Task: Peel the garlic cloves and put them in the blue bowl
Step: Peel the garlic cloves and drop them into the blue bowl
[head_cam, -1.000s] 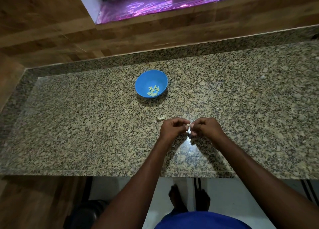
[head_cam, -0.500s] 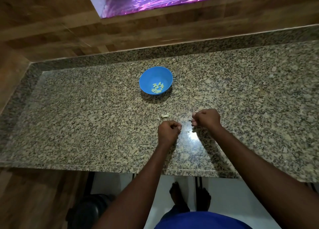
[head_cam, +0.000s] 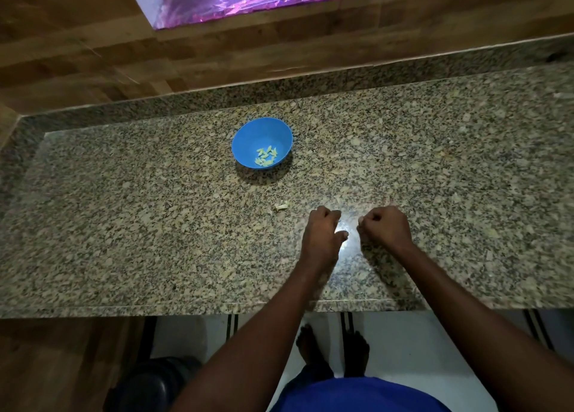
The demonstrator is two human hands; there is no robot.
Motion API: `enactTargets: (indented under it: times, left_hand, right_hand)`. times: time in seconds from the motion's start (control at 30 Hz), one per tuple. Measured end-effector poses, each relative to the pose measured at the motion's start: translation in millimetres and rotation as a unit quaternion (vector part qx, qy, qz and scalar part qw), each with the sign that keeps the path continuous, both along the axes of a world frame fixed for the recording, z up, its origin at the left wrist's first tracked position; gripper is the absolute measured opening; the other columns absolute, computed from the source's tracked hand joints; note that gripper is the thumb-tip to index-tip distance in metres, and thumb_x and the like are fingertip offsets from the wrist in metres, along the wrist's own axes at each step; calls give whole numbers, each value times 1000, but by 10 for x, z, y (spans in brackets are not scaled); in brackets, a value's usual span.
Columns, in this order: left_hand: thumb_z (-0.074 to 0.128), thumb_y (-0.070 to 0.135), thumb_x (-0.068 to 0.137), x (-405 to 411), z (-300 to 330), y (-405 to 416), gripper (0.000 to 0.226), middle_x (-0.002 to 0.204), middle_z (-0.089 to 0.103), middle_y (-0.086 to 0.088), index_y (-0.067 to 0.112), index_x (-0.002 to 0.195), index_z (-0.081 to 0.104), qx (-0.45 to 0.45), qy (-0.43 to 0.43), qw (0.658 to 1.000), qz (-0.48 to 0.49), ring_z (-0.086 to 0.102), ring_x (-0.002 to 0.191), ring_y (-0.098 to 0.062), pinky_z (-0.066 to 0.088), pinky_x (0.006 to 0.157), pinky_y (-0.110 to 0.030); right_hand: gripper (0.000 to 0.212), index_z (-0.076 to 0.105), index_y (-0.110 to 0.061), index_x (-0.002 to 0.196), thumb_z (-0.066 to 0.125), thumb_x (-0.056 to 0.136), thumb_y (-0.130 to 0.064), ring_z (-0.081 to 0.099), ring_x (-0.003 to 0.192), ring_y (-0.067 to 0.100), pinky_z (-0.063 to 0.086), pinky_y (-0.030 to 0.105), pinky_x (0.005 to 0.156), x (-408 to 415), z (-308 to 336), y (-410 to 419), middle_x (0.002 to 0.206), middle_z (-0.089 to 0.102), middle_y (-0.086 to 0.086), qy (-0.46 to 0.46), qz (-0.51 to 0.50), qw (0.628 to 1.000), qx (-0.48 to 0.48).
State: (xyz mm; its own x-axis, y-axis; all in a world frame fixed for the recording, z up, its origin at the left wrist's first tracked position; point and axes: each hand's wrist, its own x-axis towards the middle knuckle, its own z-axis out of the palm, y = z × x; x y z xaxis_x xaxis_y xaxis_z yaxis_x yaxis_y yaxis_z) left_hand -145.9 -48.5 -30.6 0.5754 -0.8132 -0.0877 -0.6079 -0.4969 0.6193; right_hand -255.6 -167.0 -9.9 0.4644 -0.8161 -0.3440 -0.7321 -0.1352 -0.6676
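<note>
The blue bowl [head_cam: 248,133] stands on the granite counter [head_cam: 124,225] and holds several peeled, pale yellow garlic cloves [head_cam: 266,157]. One loose garlic piece [head_cam: 281,206] lies on the counter between the bowl and my hands. My left hand [head_cam: 323,233] rests on the counter with its fingers curled under and the thumb pointing right; nothing shows in it. A short gap to its right, my right hand [head_cam: 386,228] is curled in a fist, and its fingertips seem to pinch a small pale garlic clove [head_cam: 360,221] that is mostly hidden.
A wooden wall [head_cam: 93,57] and a raised granite ledge [head_cam: 341,79] run behind the counter. The counter's front edge [head_cam: 186,310] is close to my body, with the floor and my bare feet [head_cam: 332,352] below it.
My hands held one clove together a second ago and have since pulled apart. Both have shifted a little to the right on the counter, and the view has tilted.
</note>
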Motion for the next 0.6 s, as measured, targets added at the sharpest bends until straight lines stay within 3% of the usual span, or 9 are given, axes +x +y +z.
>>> enactTargets:
  times: [0.1, 0.17, 0.27, 0.37, 0.4, 0.5, 0.6]
  left_hand:
    - [78, 24, 80, -112, -51, -46, 25, 97, 52, -3, 9, 91, 62, 3, -66, 997, -31, 41, 91, -18, 26, 68, -28]
    - [71, 13, 85, -198, -33, -8, 19, 88, 51, -5, 9, 77, 55, -12, -35, 999, 3, 44, 82, -14, 26, 65, -25]
    - [52, 5, 96, -278, -88, 124, 14, 91, 54, -13, 8, 83, 56, 2, -75, 996, -39, 45, 84, -19, 30, 71, -27]
    - [61, 1, 82, -189, -86, 235, 16, 76, 44, -1, 12, 74, 54, 6, -119, 993, -11, 32, 70, -10, 20, 60, -26]
    - [64, 0, 78, -140, -65, 246, 17, 73, 47, 0, 13, 71, 56, -1, -127, 992, 12, 36, 68, -11, 23, 57, -28]
    - [65, -2, 85, 104, 14, 308, 13, 83, 66, -5, 8, 82, 73, -49, -24, 991, 125, 58, 76, -15, 42, 67, -24]
    - [66, -3, 87, 251, 5, 357, 16, 92, 70, -4, 8, 90, 77, -49, 6, 987, 154, 62, 83, -13, 42, 73, -13]
  right_hand:
    - [25, 73, -12, 63, 70, 85, -22, 67, 66, 20, 44, 26, 61, -125, -31, 26, 64, 70, 2, -5, -14, 1000, 3]
    - [24, 72, -15, 60, 69, 84, -19, 67, 67, 18, 45, 25, 62, -158, -45, 41, 64, 70, 0, -5, -15, 1000, 8]
    - [22, 71, -23, 60, 68, 81, -15, 60, 64, 9, 39, 18, 58, -165, -37, 97, 69, 70, -4, 7, 1, 1000, 4]
    - [17, 73, -20, 66, 71, 81, -12, 52, 58, -3, 33, 9, 48, -139, -23, 157, 70, 69, -5, 6, 14, 1000, 1]
    - [19, 72, -19, 66, 70, 82, -10, 52, 57, -4, 32, 6, 45, -130, -19, 174, 67, 68, -7, 2, 16, 1000, 0]
    - [26, 70, -18, 61, 65, 81, -3, 57, 55, -1, 38, 6, 44, -98, -37, 221, 58, 62, -16, -12, 26, 1000, -7]
    - [28, 72, -17, 62, 60, 82, -1, 59, 55, 0, 41, 6, 45, -50, -65, 269, 63, 69, -10, -9, 43, 999, -21]
